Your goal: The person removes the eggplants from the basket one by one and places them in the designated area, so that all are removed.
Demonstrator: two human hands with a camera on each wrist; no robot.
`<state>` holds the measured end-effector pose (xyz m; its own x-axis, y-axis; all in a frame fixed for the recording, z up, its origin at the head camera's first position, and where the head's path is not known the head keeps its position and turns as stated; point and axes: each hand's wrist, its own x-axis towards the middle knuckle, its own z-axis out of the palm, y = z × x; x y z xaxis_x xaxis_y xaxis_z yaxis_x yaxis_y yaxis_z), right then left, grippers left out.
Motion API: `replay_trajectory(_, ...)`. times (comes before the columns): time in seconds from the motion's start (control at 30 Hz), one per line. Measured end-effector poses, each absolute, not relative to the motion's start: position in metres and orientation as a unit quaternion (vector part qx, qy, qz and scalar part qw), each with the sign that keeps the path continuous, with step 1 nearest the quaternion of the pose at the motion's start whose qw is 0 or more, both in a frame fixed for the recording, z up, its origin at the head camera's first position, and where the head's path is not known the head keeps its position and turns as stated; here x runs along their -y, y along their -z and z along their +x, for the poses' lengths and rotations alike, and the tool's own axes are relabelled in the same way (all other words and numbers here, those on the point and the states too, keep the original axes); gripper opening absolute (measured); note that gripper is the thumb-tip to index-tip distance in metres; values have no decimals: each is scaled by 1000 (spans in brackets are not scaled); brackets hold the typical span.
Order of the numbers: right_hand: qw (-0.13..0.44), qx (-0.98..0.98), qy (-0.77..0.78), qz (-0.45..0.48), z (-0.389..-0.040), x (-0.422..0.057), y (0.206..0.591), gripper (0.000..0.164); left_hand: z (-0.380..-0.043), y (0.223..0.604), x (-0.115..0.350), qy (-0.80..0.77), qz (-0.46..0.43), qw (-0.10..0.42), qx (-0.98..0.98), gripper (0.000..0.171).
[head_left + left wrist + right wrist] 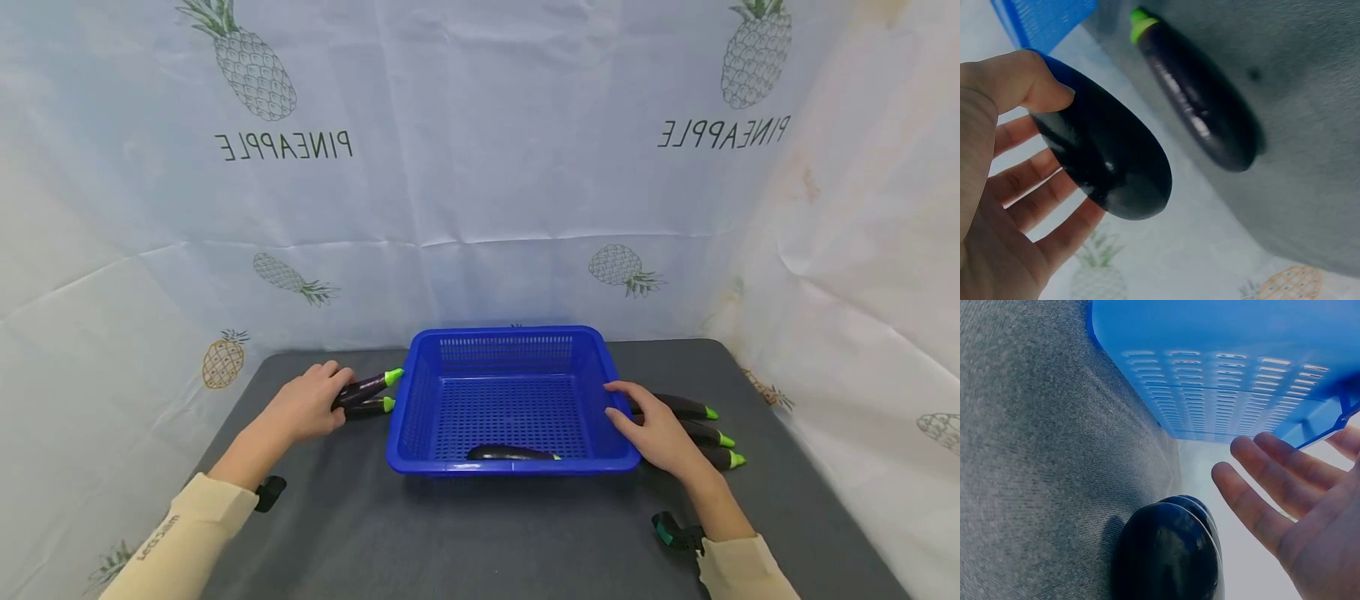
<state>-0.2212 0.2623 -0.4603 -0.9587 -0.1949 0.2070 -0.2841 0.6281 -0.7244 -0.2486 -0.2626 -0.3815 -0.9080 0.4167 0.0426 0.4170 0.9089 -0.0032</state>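
Observation:
My left hand (306, 406) holds a dark purple eggplant (1110, 147) with a green stem end, raised just left of the blue basket (517, 468). The thumb lies on one side of it and the fingers on the other. Below it a second eggplant (1200, 100) lies on the table. Inside the basket one eggplant (504, 452) rests along the near wall. My right hand (663, 437) is at the basket's right rim, its fingers loosely extended. Whether they press on the rim is hard to tell. Several eggplants (686, 407) lie beneath and beside this hand, partly hidden by it.
The dark grey table (487, 542) carries the basket near its back edge. A pale cloth with pineapple prints (510, 183) hangs behind and at both sides. Dark straps (270, 493) are on the wrists.

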Motion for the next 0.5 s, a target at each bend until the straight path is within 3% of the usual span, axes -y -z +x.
replay_trajectory(0.5,56,903,-404,133,-221,-262,461,47,-242,417,276,7,-181,-10,983,38)
